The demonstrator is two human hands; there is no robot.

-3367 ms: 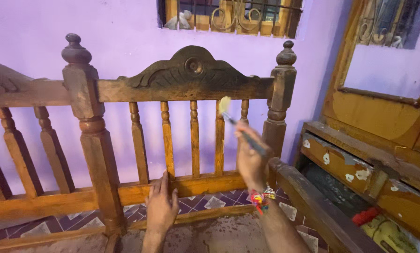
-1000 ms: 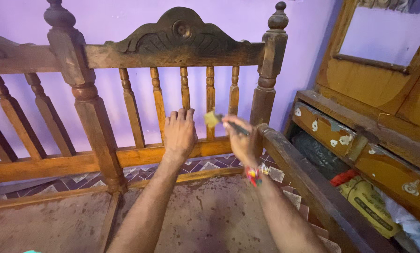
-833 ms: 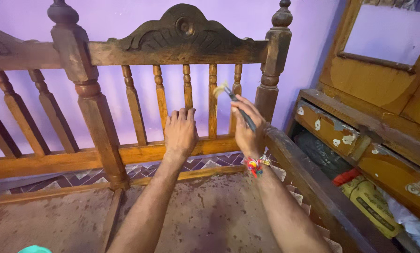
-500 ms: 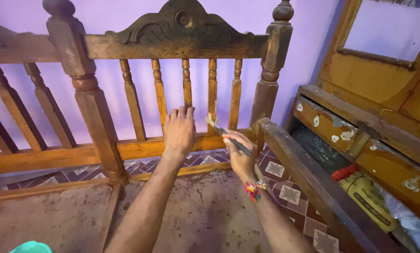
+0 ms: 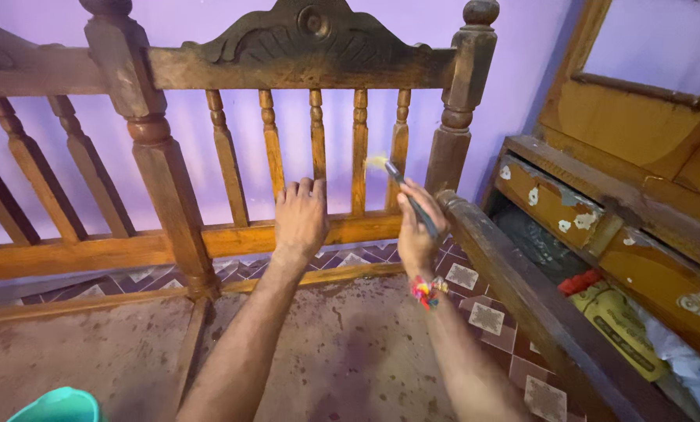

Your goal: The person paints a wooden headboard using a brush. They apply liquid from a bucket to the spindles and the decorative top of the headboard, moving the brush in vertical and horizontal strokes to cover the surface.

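Paintbrush [image 5: 406,191], clasped in right hand [image 5: 417,227], bristles at turned spindle [image 5: 398,141] of wooden headboard [image 5: 303,59]; left hand [image 5: 301,219] open, fingertips against lower rail [image 5: 131,248].

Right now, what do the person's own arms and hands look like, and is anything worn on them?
Both forearms are bare, with no sleeves or gloves in view. The left hand carries no ring, watch or band that shows. The right hand has a bunched wristband of red, yellow and green thread tied at the wrist, with loose ends sticking out.
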